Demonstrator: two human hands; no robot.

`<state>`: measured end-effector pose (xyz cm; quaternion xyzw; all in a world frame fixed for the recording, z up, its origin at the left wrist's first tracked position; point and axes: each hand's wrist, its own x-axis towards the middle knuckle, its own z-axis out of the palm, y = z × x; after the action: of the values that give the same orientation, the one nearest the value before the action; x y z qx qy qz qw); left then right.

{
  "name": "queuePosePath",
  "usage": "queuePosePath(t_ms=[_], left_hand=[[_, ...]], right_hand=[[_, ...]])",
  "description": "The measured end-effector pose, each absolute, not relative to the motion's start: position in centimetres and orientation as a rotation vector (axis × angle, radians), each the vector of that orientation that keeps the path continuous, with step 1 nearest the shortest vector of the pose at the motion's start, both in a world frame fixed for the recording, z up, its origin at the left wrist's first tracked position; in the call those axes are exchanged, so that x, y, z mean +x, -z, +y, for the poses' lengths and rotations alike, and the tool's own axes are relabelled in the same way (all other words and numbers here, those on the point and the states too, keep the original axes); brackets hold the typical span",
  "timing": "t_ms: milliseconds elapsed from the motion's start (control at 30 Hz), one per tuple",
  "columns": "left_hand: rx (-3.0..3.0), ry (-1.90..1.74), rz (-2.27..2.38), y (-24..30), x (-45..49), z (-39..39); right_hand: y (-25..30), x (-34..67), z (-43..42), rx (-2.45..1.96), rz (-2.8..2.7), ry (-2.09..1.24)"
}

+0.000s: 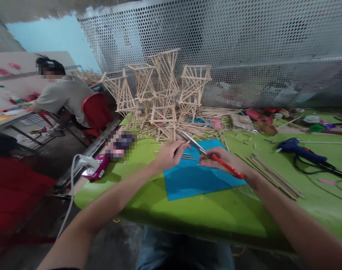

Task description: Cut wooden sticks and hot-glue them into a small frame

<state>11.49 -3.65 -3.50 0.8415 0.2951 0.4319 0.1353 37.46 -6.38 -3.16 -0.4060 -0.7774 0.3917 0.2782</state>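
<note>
My right hand point(225, 159) is closed around red-handled scissors point(213, 156), whose blades point up and left over a blue sheet point(193, 178) on the green table point(204, 213). My left hand point(169, 153) is pinched on a thin wooden stick point(184, 147) just left of the blades. Both hands hover above the blue sheet's far edge.
Several stick-frame towers point(162, 90) stand at the table's back against a perforated metal screen point(216, 48). A bundle of loose sticks point(272, 174) lies right of my hand, a blue glue gun point(303, 150) further right. A pink phone point(96, 168) charges at the left edge. Another person point(62, 93) sits far left.
</note>
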Motion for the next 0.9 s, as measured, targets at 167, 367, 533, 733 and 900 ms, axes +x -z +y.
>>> queuePosePath(t_ms=[167, 367, 533, 733, 900], left_hand=[[2.503, -1.307, 0.919, 4.3, 11.5, -2.9], [2.653, -1.209, 0.946, 4.7, 11.1, -2.9], [2.736, -1.283, 0.883, 5.0, 10.8, -2.6], [2.606, -1.431, 0.94, 4.6, 11.0, -2.5], [2.468, -1.448, 0.95, 4.4, 11.3, -2.2]], right_hand=[[3.6, 37.3, -6.0, -1.36, -2.102, -0.567], [3.1, 38.1, -6.0, -1.357, -2.116, -0.061], [3.1, 38.4, -5.8, -1.285, -2.149, -0.067], [3.4, 38.5, -5.4, -1.298, -2.025, -0.232], [3.5, 39.7, -4.4, -1.576, -1.903, -0.19]])
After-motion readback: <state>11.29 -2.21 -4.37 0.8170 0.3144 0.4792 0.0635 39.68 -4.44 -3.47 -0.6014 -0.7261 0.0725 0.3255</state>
